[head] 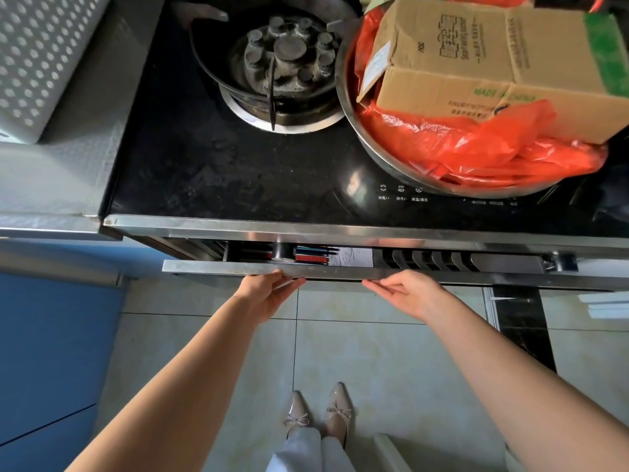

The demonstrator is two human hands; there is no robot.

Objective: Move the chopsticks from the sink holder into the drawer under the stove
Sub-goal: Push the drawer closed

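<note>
Though drawer (218, 267) ajar, hands (269, 291) against front.

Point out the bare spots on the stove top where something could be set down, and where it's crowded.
Bare glass lies in front of the burner, between it and the steel front edge. The right side is crowded: a metal basin holding a cardboard box and red bags.
</note>
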